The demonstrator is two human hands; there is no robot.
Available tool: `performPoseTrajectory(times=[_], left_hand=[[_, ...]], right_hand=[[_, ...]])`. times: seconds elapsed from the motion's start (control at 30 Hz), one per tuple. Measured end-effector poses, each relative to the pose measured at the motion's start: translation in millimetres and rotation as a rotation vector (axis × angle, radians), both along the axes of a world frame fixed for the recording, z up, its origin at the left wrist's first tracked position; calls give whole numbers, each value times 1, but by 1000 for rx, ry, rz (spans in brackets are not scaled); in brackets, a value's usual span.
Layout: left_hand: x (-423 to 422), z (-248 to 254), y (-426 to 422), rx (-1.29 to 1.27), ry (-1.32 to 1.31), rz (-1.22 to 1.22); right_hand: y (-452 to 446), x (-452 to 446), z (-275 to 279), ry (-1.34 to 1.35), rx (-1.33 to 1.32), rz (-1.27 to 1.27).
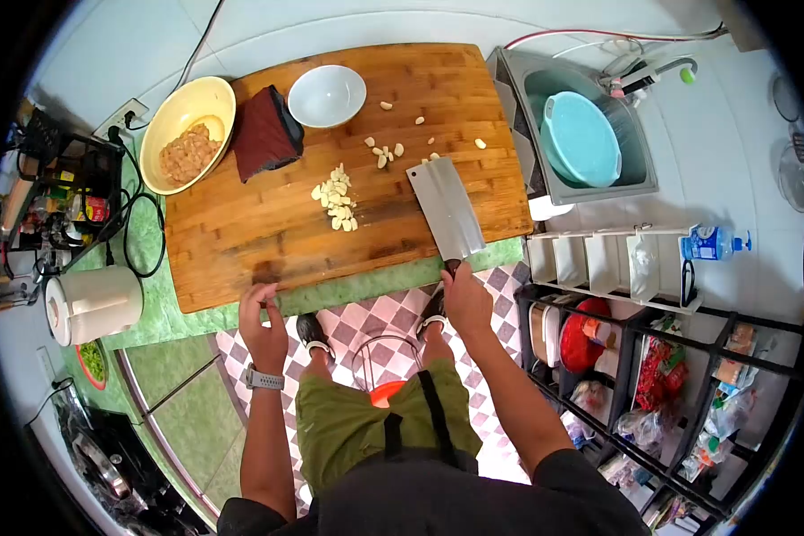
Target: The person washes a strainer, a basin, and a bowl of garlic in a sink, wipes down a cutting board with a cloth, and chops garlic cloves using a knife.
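Observation:
My right hand (467,302) is closed around the dark handle of a cleaver (447,207), whose broad blade lies over the right front part of the wooden cutting board (232,241). At the board's front left edge, my left hand (263,320) is empty, its fingers loosely bent and the thumb apart. Chopped garlic (335,198) forms a pile mid-board. Several whole garlic cloves (384,154) are scattered to its right and behind, some just beside the blade's far end.
A white bowl (327,96) and a dark red cloth (266,136) sit at the back of the board. To the left is a yellow bowl (159,152) of raw meat (190,154). A blue basin (581,138) stands in the sink (639,174). Shelves (630,330) line the right.

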State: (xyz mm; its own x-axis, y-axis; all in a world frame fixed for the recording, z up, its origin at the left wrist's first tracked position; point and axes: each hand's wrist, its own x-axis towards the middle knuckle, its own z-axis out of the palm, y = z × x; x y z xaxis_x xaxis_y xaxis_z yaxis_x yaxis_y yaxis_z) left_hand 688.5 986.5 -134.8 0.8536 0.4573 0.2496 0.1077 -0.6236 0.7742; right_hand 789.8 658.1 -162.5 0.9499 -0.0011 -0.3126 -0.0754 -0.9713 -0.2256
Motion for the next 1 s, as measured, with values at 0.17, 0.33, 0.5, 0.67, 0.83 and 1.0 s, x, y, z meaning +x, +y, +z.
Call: performPoseTrajectory(times=[0.17, 0.33, 0.5, 0.67, 0.83, 1.0], left_hand=[[2, 5, -9, 42, -24, -51], [3, 4, -13, 10, -35, -65], [3, 8, -17, -44, -26, -78], [-4, 13, -15, -85, 4, -58], [-10, 12, -4, -16, -21, -72], [-10, 8, 1, -57, 14, -63]], right_hand=[[-15, -3, 15, -82, 157, 42], [-37, -7, 19, -183, 747, -126], [-24, -2, 37, 107, 1360, -607], [21, -16, 24, 136, 1267, -595], [73, -34, 25, 235, 1271, -510], [59, -24, 48, 156, 1208, -368]])
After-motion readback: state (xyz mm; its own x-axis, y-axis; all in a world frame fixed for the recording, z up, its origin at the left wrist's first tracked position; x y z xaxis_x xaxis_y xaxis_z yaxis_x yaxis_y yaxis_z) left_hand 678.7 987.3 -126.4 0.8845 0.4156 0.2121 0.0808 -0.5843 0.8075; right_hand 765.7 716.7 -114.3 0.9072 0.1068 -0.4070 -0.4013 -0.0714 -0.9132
